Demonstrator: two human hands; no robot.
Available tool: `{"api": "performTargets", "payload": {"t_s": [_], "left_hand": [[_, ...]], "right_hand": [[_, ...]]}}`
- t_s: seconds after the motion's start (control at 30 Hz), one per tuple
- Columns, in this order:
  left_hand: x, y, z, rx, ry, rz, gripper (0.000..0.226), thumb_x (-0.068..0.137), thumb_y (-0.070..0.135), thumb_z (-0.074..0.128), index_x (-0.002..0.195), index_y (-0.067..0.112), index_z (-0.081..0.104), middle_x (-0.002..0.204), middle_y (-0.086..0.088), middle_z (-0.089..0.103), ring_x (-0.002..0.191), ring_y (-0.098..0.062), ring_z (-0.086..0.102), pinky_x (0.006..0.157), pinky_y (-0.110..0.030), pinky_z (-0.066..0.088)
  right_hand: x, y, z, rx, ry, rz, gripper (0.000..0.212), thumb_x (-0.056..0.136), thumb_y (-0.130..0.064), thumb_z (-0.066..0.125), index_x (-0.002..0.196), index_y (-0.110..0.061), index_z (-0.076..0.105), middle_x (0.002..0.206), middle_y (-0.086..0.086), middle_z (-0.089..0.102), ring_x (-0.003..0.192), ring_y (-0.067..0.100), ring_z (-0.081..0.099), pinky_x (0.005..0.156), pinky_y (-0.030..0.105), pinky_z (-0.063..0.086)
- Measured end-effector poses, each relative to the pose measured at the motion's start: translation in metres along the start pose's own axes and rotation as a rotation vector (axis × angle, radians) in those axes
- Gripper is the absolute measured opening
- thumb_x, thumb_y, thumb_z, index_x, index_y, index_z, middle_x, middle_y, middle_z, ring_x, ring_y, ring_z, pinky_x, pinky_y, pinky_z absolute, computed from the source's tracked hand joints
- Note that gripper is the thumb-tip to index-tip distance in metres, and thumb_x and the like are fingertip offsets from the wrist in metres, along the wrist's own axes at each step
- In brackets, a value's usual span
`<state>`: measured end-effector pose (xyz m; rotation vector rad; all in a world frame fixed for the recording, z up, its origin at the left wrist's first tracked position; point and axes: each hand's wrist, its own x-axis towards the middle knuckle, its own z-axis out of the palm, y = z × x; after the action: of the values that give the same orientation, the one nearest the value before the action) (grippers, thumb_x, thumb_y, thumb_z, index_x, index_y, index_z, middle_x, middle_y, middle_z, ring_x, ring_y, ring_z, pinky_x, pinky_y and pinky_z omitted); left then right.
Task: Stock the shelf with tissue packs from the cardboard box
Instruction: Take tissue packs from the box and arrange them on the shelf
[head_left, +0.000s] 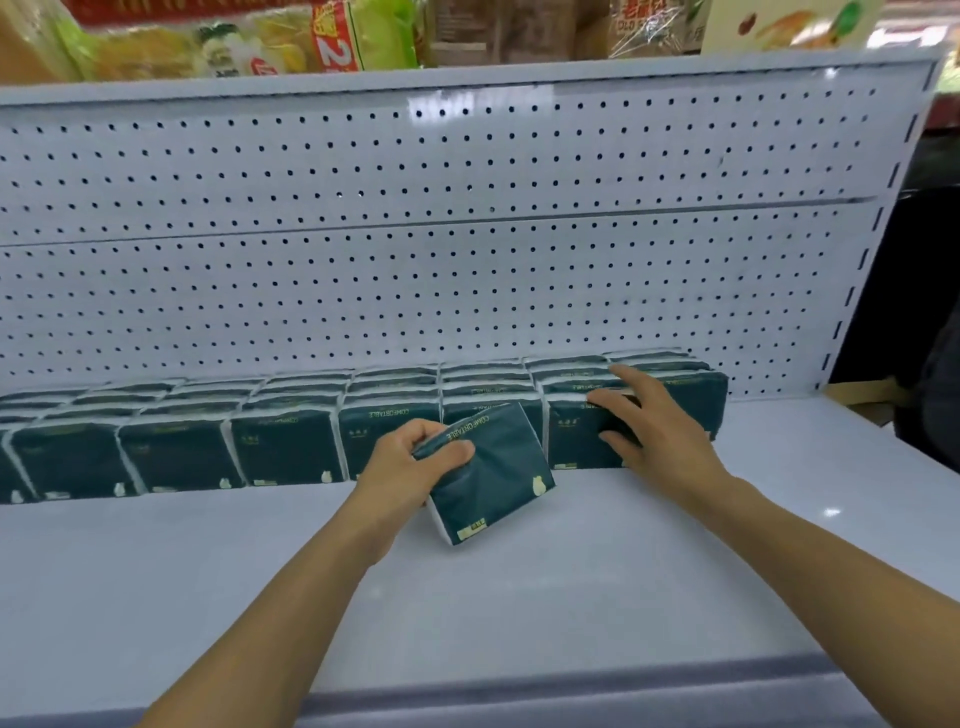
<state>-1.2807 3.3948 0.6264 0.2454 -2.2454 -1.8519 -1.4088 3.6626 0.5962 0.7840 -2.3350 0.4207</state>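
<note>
Our left hand (415, 457) pinches a tilted dark green plastic-wrapped tissue pack (491, 475); our right hand (644, 415), fingers spread, presses the far-right stocked row of matching packs (291, 447) on the white metal shelf (519, 597).

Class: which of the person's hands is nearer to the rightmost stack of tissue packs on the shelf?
Right. The right hand rests with spread fingers on the rightmost stack. The left hand is further left, gripping a loose tilted tissue pack.

The packaged goods (291, 41) on the upper shelf are blurred and cropped by the top edge. The row of tissue packs (182, 452) runs off the left edge. The small print on the packs is unreadable.
</note>
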Motion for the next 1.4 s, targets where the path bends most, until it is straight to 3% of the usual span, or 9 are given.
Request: {"api": "performTargets", "payload": {"t_s": [0.13, 0.27, 0.4, 0.6, 0.8, 0.93, 1.03, 1.13, 1.4], "left_hand": [[0.006, -0.001, 0.002, -0.003, -0.045, -0.003, 0.018, 0.086, 0.026, 0.075, 0.099, 0.016, 0.067, 0.090, 0.000, 0.075, 0.081, -0.014, 0.071, 0.075, -0.035, 0.054], [0.007, -0.001, 0.005, -0.017, -0.064, 0.023, 0.024, 0.081, 0.023, 0.079, 0.101, 0.017, 0.066, 0.094, 0.000, 0.075, 0.083, -0.014, 0.072, 0.065, -0.026, 0.052], [0.005, 0.000, 0.019, 0.039, -0.136, 0.063, 0.047, 0.075, 0.023, 0.085, 0.112, 0.028, 0.056, 0.101, 0.001, 0.072, 0.090, -0.018, 0.072, 0.076, -0.033, 0.059], [-0.004, 0.003, 0.059, 0.136, -0.229, 0.323, 0.028, 0.082, 0.015, 0.079, 0.090, 0.015, 0.053, 0.094, 0.006, 0.069, 0.085, -0.005, 0.064, 0.067, -0.021, 0.053], [-0.003, 0.014, 0.105, 0.251, -0.170, 0.536, 0.007, 0.094, 0.025, 0.062, 0.092, 0.026, 0.055, 0.102, 0.015, 0.058, 0.097, -0.003, 0.054, 0.081, -0.014, 0.042], [0.024, 0.013, 0.117, 0.601, 0.128, 0.801, 0.020, 0.093, 0.026, 0.062, 0.112, 0.024, 0.057, 0.116, 0.013, 0.054, 0.108, -0.006, 0.049, 0.102, -0.030, 0.039], [0.045, 0.012, 0.123, 1.036, 0.094, 0.806, 0.064, 0.091, 0.046, 0.062, 0.144, 0.020, 0.039, 0.150, 0.002, 0.039, 0.140, -0.017, 0.034, 0.123, -0.043, 0.010], [0.059, 0.010, 0.128, 1.384, 0.026, 0.723, 0.090, 0.091, 0.061, 0.051, 0.156, 0.020, 0.005, 0.165, 0.001, 0.007, 0.152, -0.017, 0.002, 0.120, -0.047, -0.014], [0.070, 0.001, 0.135, 1.438, 0.068, 0.722, 0.080, 0.094, 0.042, 0.055, 0.156, 0.021, 0.009, 0.162, -0.001, 0.015, 0.151, -0.022, 0.011, 0.113, -0.048, -0.020]], "right_hand": [[0.006, 0.005, 0.009, -0.073, 0.064, -0.082, 0.045, 0.079, -0.013, 0.078, 0.120, -0.017, 0.061, 0.140, 0.008, 0.050, 0.111, 0.033, 0.055, 0.095, 0.048, 0.049], [0.007, 0.000, 0.006, -0.108, 0.131, -0.081, 0.052, 0.081, -0.013, 0.076, 0.129, -0.016, 0.057, 0.143, 0.008, 0.048, 0.129, 0.027, 0.047, 0.113, 0.052, 0.031], [0.000, -0.040, -0.022, 0.181, 0.196, -0.178, 0.047, 0.092, -0.021, 0.061, 0.136, -0.012, 0.050, 0.138, 0.004, 0.053, 0.124, 0.021, 0.050, 0.104, 0.038, 0.041], [-0.022, -0.067, -0.044, 0.161, -0.289, -0.194, 0.074, 0.081, -0.058, 0.066, 0.144, -0.036, 0.033, 0.133, -0.016, 0.053, 0.118, 0.007, 0.047, 0.111, 0.029, 0.025], [-0.052, -0.014, -0.054, 0.001, -0.080, -0.142, 0.056, 0.074, -0.036, 0.079, 0.120, -0.032, 0.047, 0.107, -0.010, 0.063, 0.094, 0.015, 0.057, 0.086, 0.037, 0.048], [-0.061, 0.036, -0.063, -0.076, -0.047, -0.039, 0.053, 0.075, -0.033, 0.081, 0.119, -0.028, 0.051, 0.114, -0.006, 0.063, 0.102, 0.020, 0.059, 0.090, 0.035, 0.042], [-0.063, 0.066, -0.063, -0.145, -0.005, 0.016, 0.057, 0.074, -0.030, 0.082, 0.123, -0.025, 0.053, 0.126, -0.001, 0.057, 0.115, 0.024, 0.053, 0.095, 0.045, 0.042], [-0.056, 0.079, -0.057, -0.117, -0.018, 0.089, 0.056, 0.078, -0.026, 0.079, 0.128, -0.021, 0.054, 0.134, 0.001, 0.052, 0.122, 0.022, 0.045, 0.091, 0.043, 0.048], [-0.030, 0.082, -0.029, -0.070, -0.020, 0.089, 0.055, 0.086, -0.022, 0.072, 0.137, -0.018, 0.051, 0.150, -0.004, 0.041, 0.139, 0.016, 0.033, 0.105, 0.032, 0.035]]}}
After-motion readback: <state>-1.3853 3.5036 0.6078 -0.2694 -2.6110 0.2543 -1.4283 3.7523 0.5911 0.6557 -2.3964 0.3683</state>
